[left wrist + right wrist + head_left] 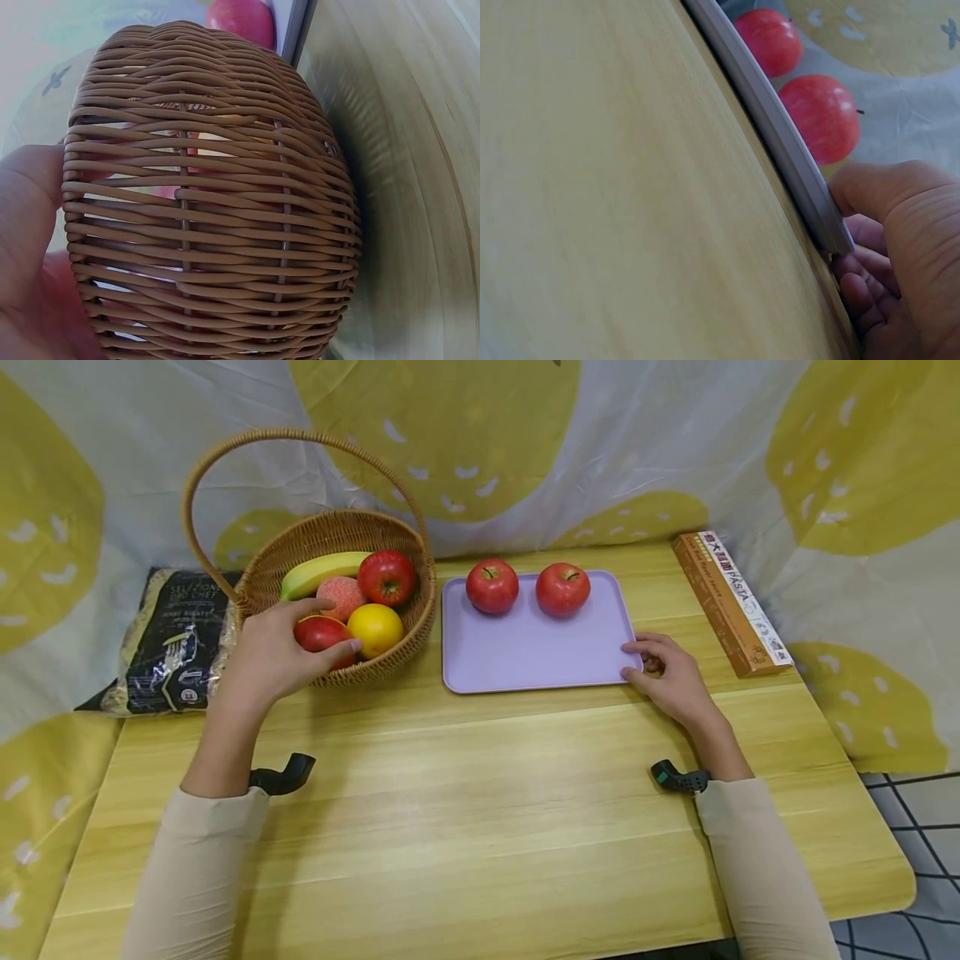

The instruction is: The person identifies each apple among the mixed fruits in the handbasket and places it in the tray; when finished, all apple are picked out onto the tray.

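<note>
My left hand point(273, 647) reaches over the front left rim of a wicker basket point(378, 670), thumb and fingers spread around a red fruit with a yellowish edge point(318, 633). Beside the thumb lies a yellow fruit point(377, 628); behind are a pinkish peach-like fruit point(341, 597), a red apple point(387, 577) and a banana point(322, 572). In the left wrist view the basket's woven side point(217, 217) hides the fingertips. My right hand point(670, 679) pinches the near right corner of a lilac tray point(525, 652). Two red apples, one left point(492, 587) and one right point(562, 590), sit at its back.
Left of the basket lies a black and clear pasta bag point(172, 647). A brown and white pasta box point(731, 602) stands at the back right. The wooden table point(480, 810) meets a lemon-patterned cloth point(510, 443) behind; the basket's tall handle point(300, 437) arches over the fruit.
</note>
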### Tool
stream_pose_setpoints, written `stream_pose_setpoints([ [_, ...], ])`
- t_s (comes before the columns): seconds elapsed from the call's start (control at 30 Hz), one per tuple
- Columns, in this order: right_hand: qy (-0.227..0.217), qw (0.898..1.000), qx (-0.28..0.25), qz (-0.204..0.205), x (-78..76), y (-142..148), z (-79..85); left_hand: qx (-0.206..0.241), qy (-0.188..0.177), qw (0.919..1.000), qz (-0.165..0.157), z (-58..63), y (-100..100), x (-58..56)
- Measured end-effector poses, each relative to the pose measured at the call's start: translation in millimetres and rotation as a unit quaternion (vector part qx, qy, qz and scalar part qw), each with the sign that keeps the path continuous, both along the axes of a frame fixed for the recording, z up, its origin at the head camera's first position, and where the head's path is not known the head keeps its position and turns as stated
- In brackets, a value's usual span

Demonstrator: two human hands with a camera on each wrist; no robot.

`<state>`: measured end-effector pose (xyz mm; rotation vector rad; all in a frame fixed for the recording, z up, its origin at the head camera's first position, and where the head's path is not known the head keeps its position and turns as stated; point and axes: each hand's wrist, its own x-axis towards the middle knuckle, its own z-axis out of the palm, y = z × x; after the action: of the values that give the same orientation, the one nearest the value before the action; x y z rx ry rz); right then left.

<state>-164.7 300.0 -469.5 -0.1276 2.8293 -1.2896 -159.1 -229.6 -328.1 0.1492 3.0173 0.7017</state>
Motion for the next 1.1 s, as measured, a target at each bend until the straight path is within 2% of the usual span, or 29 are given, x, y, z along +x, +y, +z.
stream_pose_setpoints([
  [0.27, -0.003, 1.0, -0.002, 0.001, 0.9, 0.1, 1.2, -0.02, -0.018, 0.9996, 0.002, -2.0, 3.0, -5.4],
  [0.7, 0.001, 1.0, 0.0, 0.005, 1.7, -0.3, 0.0, -0.061, -0.086, 0.9944, 0.003, -5.7, 1.6, -12.7],
  [0.93, 0.004, 1.0, -0.001, 0.004, 1.5, 0.2, 0.4, -0.056, -0.073, 0.9957, 0.001, -6.9, 0.8, -12.8],
  [1.1, 0.002, 1.0, -0.003, 0.003, 0.9, 0.2, -0.4, -0.039, -0.048, 0.9979, 0.015, -5.7, 1.7, -12.0],
])
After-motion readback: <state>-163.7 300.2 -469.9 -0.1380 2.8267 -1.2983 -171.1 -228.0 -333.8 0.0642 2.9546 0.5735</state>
